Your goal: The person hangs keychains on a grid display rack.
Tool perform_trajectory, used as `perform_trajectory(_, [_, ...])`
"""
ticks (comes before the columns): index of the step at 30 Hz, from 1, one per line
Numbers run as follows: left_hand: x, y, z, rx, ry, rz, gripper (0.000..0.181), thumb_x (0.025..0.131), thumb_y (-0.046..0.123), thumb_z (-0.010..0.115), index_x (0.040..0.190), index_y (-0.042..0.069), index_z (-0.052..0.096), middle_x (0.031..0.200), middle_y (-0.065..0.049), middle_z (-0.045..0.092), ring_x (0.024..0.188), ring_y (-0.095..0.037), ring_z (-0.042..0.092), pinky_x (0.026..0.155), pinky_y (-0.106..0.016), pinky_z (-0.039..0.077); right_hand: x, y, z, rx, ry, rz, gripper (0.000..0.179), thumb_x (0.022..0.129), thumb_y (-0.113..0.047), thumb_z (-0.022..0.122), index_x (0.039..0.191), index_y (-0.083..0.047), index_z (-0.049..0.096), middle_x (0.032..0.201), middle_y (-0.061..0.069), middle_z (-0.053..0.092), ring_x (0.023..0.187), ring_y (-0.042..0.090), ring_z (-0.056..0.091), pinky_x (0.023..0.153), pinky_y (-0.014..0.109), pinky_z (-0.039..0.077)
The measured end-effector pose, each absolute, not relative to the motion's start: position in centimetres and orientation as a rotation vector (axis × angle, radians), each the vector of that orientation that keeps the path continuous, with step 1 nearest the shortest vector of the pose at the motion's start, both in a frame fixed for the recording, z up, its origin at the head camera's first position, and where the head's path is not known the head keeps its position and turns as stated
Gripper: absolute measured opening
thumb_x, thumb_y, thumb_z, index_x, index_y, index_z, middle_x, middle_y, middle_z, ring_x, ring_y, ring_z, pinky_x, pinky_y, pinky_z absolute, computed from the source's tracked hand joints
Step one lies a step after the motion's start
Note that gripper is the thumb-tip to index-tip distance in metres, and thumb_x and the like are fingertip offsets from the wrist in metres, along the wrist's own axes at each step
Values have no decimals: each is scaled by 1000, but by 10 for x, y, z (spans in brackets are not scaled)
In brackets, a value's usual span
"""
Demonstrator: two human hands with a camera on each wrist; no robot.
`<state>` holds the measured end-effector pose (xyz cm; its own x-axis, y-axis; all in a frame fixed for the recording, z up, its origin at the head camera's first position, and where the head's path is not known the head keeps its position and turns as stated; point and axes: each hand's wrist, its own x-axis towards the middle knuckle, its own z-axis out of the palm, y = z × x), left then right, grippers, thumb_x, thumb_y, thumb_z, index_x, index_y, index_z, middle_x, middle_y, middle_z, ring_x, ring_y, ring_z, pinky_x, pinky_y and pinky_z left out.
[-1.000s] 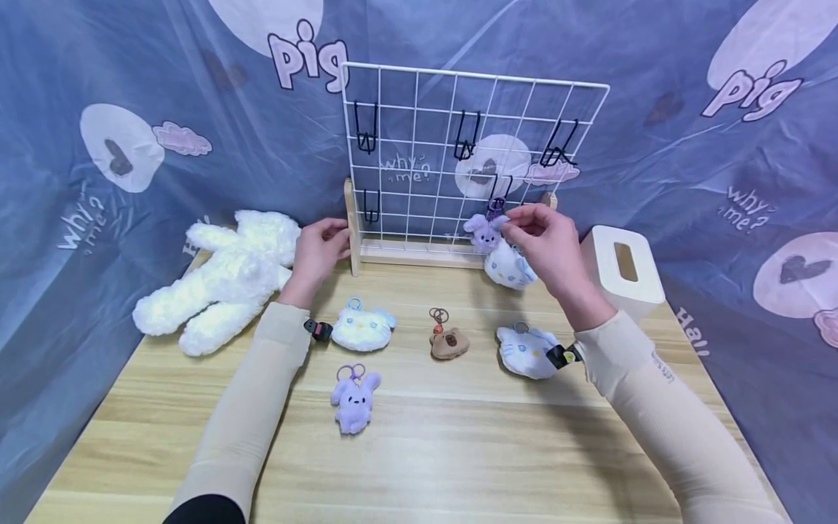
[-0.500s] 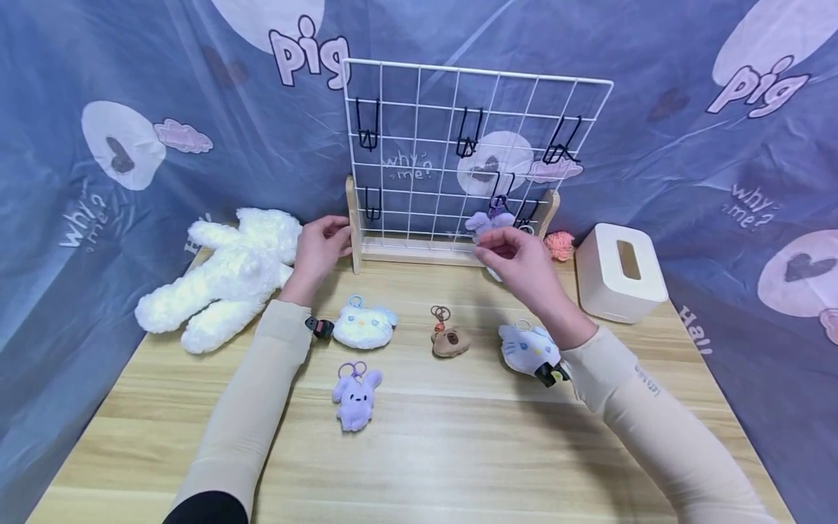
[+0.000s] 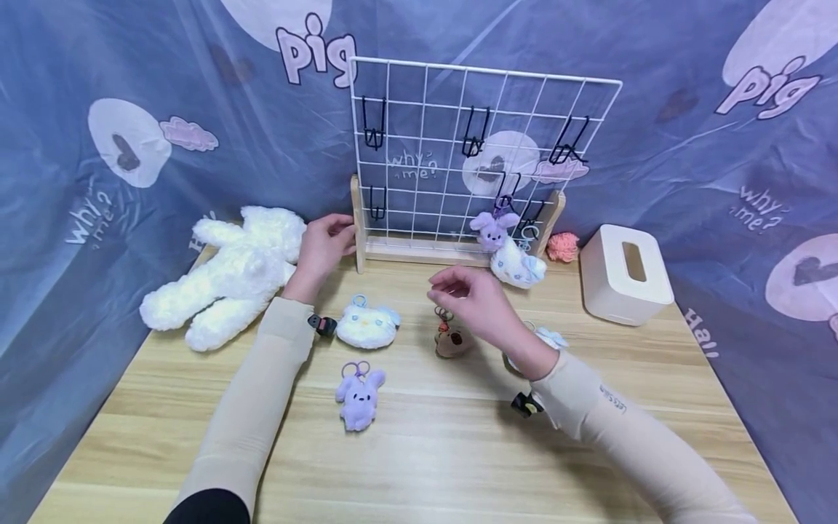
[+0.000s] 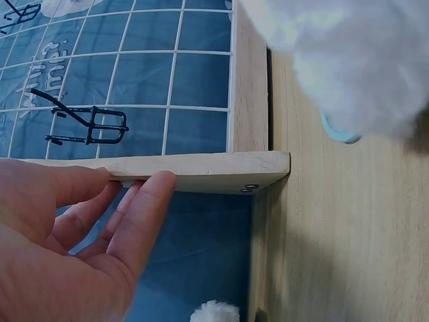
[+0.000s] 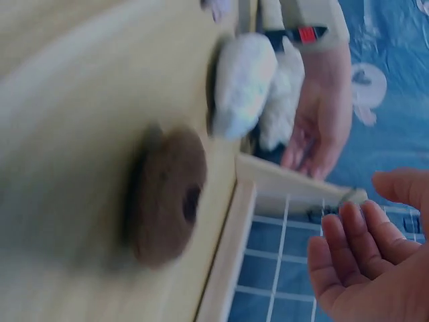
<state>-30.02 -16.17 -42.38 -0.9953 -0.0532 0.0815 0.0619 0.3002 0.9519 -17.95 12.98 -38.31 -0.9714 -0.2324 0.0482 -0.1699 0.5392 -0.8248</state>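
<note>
A blue cloth with printed words hangs behind a wood-grain worktop [image 3: 425, 451]. On a clock laid over my head view, a purple rabbit [image 3: 358, 400] lies nearest, at 7 o'clock. The brown toy [image 3: 452, 342] is at 5, between a white cat toy [image 3: 366, 326] at 7 and a second cat [image 3: 553, 338] at 4, partly hidden by the right arm. They lie apart with most rings pointing away, I'd guess for easy picking up.

The right hand [image 3: 471, 295] hovers just beyond the brown toy, fingers loosely curved and holding nothing. At 9, the left hand [image 3: 325, 244] rests its fairly straight fingertips on the rack's wooden post [image 3: 357, 233], presumably to steady it; I make out no pinch.

The wire rack [image 3: 455, 140] stands at 12 to 1; a hanging rabbit [image 3: 494, 231] and hanging cat [image 3: 519, 269] are low on it, at 2 and 3.

My left wrist view adds two screws [image 4: 250, 188] in the post; the blurred right wrist view shows the palm side, bare, which the head view hides.
</note>
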Motion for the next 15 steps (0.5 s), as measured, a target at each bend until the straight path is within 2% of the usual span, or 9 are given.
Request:
perform_trajectory(7, [-301, -160, -423, 1, -2453, -1799, 30, 114, 12, 64, 139, -4, 71, 123, -23, 71, 109, -32, 76, 90, -29, 75, -171, 107, -400, -431, 2640, -1409, 24, 103, -18, 81, 122, -3, 80, 108, 8, 83, 95, 15, 75, 86, 23, 66])
perform_trajectory(15, [-304, -159, -423, -7, -2451, -1792, 31, 114, 11, 65, 141, -3, 71, 122, -21, 70, 100, -23, 72, 84, -25, 74, -164, 82, -410, -490, 2585, -1382, 20, 103, -17, 81, 118, -5, 81, 104, 6, 83, 93, 10, 73, 86, 22, 66])
